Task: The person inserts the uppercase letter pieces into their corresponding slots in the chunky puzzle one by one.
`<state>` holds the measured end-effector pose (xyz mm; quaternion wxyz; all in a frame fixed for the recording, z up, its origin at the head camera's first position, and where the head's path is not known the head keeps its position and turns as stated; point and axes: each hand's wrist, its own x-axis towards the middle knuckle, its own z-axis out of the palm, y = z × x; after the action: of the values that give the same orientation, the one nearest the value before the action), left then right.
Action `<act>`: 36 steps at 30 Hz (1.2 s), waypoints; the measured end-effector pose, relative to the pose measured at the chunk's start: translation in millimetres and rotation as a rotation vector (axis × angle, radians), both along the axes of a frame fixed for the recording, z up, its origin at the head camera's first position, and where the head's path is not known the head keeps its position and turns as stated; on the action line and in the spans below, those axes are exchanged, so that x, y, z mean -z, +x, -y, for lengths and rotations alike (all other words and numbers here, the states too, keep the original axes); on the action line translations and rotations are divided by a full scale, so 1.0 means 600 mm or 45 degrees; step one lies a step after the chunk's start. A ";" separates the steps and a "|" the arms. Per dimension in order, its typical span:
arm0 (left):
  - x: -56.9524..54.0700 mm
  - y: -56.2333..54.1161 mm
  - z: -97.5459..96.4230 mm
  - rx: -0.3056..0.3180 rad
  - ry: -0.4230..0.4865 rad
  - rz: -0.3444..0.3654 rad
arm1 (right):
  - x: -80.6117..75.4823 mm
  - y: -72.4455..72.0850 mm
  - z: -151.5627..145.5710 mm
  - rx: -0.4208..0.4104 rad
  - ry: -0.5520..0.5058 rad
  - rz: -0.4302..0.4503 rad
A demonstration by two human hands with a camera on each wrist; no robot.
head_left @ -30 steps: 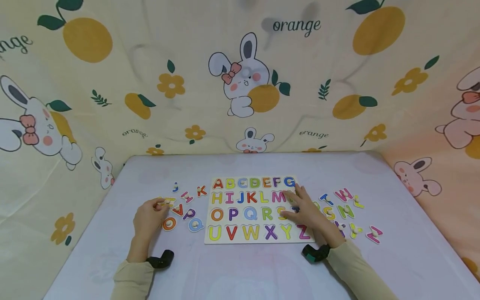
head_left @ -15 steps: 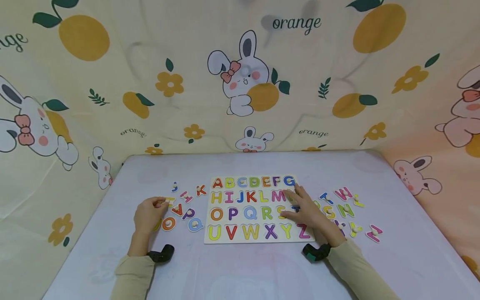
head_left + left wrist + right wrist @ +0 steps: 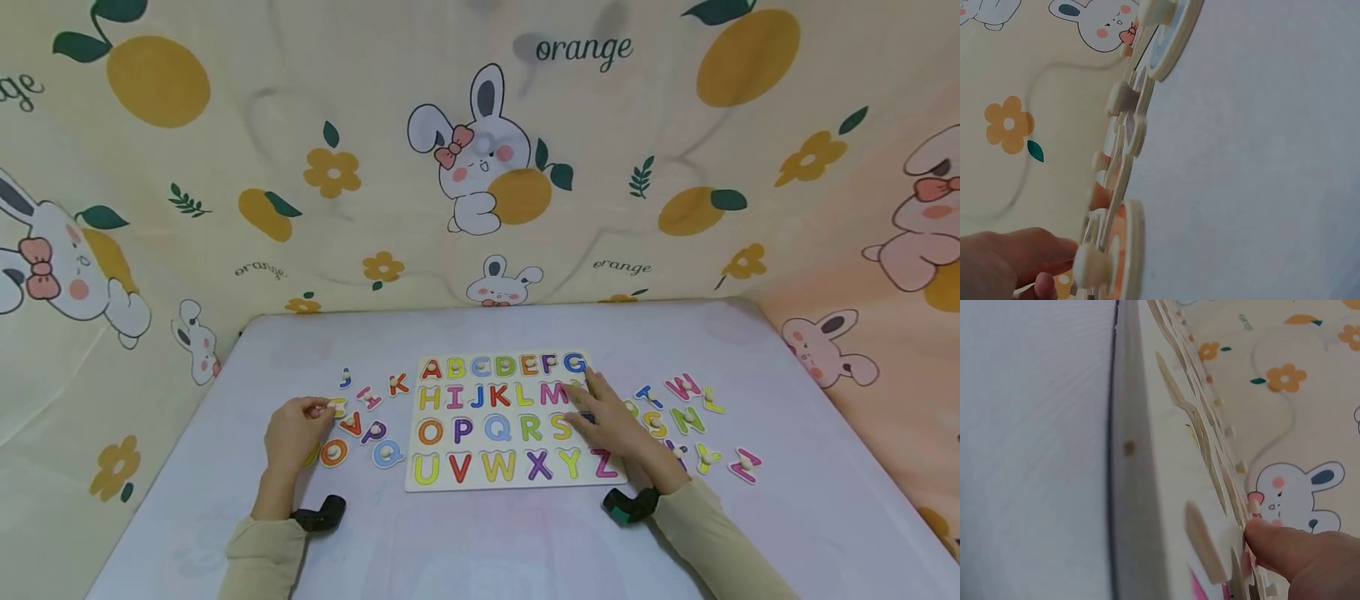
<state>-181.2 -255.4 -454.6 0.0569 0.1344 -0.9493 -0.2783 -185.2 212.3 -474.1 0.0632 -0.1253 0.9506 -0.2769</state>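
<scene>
My left hand (image 3: 295,433) pinches a small yellow letter piece (image 3: 339,408) at the left of the table; the fingers hide much of it, so its letter is unclear. Around it lie knobbed letter pieces: an orange O (image 3: 333,452), a red V (image 3: 350,423), a purple P (image 3: 374,430) and a blue Q (image 3: 387,452). My right hand (image 3: 615,421) rests with spread fingers on the right side of the white alphabet board (image 3: 480,487), covering some of its letters. Knobbed pieces sit in the board's top row. In the right wrist view, the thumb (image 3: 1279,547) is beside the board.
Farther back on the left are J (image 3: 345,377), I (image 3: 368,397) and K (image 3: 398,384) pieces. Right of the board lie several more, including a pink W (image 3: 682,386), a green N (image 3: 688,420) and a pink Z (image 3: 745,465). A patterned cloth (image 3: 450,275) hangs behind the table.
My left hand has shifted slightly, and less of the yellow piece shows beyond its fingers. The right hand stays on the board. The head view has turned a little.
</scene>
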 end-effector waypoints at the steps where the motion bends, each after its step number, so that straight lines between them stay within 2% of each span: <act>1: 0.000 0.001 -0.001 -0.004 0.004 -0.007 | -0.001 0.001 0.000 -0.006 0.001 -0.007; 5: -0.001 0.003 -0.006 -0.001 0.040 -0.044 | -0.004 0.003 0.001 -0.018 0.025 -0.025; 10: -0.002 0.005 -0.017 0.017 0.087 -0.109 | -0.004 0.004 0.001 -0.053 0.116 -0.067; 17: -0.009 0.009 -0.041 0.081 0.152 -0.165 | -0.006 0.005 0.001 -0.078 0.149 -0.091; 30: -0.019 0.007 -0.091 0.145 0.252 -0.143 | -0.002 0.003 0.000 -0.079 0.125 -0.085; 36: -0.012 0.003 -0.114 0.183 0.245 -0.104 | -0.004 0.005 0.001 -0.077 0.136 -0.089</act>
<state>-179.5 -186.7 -447.3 0.0622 0.0592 -0.9224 -0.3766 -182.4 211.4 -471.5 0.0447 -0.1600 0.9615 -0.2191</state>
